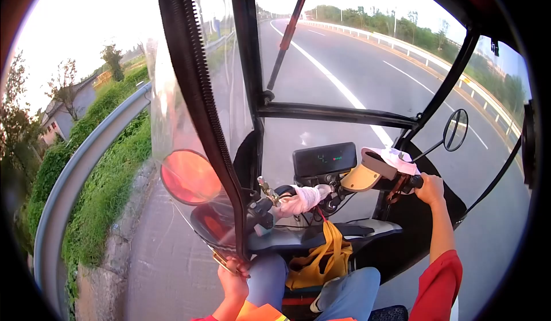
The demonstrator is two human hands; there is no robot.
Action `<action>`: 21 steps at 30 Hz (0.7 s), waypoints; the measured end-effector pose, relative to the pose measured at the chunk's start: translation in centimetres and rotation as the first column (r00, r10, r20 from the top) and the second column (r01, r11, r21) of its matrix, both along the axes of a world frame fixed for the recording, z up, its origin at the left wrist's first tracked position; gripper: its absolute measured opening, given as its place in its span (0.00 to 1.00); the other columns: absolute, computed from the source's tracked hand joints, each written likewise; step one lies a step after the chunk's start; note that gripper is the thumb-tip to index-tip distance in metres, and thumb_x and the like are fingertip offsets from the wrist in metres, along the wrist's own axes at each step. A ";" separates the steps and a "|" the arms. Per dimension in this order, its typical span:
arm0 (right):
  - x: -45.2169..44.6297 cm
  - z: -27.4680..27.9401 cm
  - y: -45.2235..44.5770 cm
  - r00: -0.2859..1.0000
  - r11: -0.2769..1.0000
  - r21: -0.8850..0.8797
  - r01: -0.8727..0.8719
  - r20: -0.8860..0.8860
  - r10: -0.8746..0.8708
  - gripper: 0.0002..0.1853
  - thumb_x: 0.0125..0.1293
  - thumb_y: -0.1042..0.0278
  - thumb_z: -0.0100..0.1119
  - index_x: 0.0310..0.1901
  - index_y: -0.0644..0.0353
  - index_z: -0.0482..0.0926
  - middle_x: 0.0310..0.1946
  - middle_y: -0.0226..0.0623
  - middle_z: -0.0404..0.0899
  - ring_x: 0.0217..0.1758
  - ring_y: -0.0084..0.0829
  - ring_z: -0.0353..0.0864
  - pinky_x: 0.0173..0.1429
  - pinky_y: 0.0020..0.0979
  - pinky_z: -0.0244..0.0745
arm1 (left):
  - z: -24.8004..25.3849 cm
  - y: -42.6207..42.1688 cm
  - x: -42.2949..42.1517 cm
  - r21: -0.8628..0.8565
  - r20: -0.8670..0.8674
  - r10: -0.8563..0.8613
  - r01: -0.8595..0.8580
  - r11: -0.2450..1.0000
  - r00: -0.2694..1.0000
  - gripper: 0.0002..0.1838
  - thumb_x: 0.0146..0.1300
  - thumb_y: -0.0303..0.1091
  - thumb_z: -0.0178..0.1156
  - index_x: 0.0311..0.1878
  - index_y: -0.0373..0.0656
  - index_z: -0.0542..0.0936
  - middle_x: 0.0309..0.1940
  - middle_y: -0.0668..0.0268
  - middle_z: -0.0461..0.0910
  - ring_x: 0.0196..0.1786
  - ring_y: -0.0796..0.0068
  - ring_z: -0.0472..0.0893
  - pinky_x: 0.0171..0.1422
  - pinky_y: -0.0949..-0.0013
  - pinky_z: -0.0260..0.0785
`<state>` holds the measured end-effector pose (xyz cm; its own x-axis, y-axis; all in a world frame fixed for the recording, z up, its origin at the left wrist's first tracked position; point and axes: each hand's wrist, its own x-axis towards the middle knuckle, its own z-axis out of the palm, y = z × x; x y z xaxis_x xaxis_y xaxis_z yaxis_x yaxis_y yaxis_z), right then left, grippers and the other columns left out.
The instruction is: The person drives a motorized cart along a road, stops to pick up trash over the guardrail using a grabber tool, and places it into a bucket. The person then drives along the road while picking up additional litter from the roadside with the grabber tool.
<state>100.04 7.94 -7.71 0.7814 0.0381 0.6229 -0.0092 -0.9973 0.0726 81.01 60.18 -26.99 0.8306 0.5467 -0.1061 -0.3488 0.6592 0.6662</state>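
My right hand (430, 189) is wrapped round the right handlebar grip (411, 182), below a pale cloth (399, 160). Low in the view, beside my left knee, my left hand (234, 278) has its fingers closed round a thin tan object (225, 261) that I cannot make out fully. The left handlebar grip (261, 207) stands above it, with no hand on it. Between the grips sits a dark display (325, 160) with green digits. Pink and white cloth (307, 199) is wrapped round the left part of the bar. A yellow bag (321, 263) hangs between my knees.
A black frame (338, 113) and a clear side sheet with a zip (201, 91) surround me. A round mirror (456, 130) is at the right. Outside are a grey road (344, 63), a metal guardrail (86, 160) at the left and a white roadside barrier (425, 54) at the right.
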 end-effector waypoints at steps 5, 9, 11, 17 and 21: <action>9.1 1.2 5.8 0.999 0.999 0.009 0.037 0.032 -0.038 0.11 0.42 0.61 0.65 0.26 0.57 0.79 0.24 0.47 0.82 0.31 0.51 0.83 0.39 0.47 0.79 | 0.3 7.5 11.0 0.006 -0.074 -0.073 0.074 0.997 0.995 0.04 0.64 0.30 0.55 0.36 0.45 0.70 0.23 0.70 0.70 0.20 0.81 0.68 0.22 0.77 0.58; 10.9 1.7 8.3 0.995 0.996 0.021 0.092 0.027 -0.092 0.11 0.42 0.61 0.65 0.26 0.57 0.79 0.24 0.47 0.82 0.32 0.51 0.83 0.39 0.47 0.79 | -1.3 11.3 14.3 0.018 -0.195 -0.120 0.126 0.992 0.973 0.06 0.65 0.31 0.55 0.32 0.43 0.71 0.21 0.70 0.69 0.18 0.81 0.66 0.20 0.76 0.58; 12.3 2.1 9.4 0.994 0.994 0.022 0.110 0.016 -0.110 0.11 0.42 0.61 0.65 0.26 0.57 0.79 0.24 0.47 0.82 0.32 0.50 0.83 0.39 0.47 0.79 | -1.3 12.4 16.0 0.062 -0.265 -0.131 0.153 0.986 0.955 0.08 0.65 0.32 0.55 0.30 0.43 0.71 0.20 0.70 0.68 0.17 0.81 0.65 0.20 0.76 0.58; 12.8 3.3 9.3 0.990 0.990 0.036 0.139 0.002 -0.140 0.14 0.42 0.59 0.69 0.31 0.56 0.82 0.26 0.46 0.83 0.33 0.49 0.84 0.40 0.46 0.79 | -2.9 11.7 15.9 -0.004 -0.396 -0.245 0.266 0.964 0.885 0.10 0.66 0.32 0.55 0.27 0.44 0.70 0.19 0.71 0.68 0.18 0.82 0.65 0.20 0.76 0.59; 13.2 3.5 10.1 0.990 0.989 0.039 0.143 -0.027 -0.142 0.14 0.43 0.59 0.69 0.31 0.56 0.82 0.26 0.47 0.83 0.33 0.49 0.85 0.41 0.46 0.79 | -3.2 11.0 15.7 -0.052 -0.436 -0.238 0.239 0.970 0.868 0.10 0.66 0.33 0.57 0.28 0.45 0.71 0.22 0.71 0.70 0.20 0.82 0.67 0.22 0.76 0.60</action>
<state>113.25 18.08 -4.17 0.7916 -0.0999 0.6029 -0.1502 -0.9881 0.0335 96.75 71.19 -30.22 0.8053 0.3391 -0.4863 0.1451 0.6826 0.7162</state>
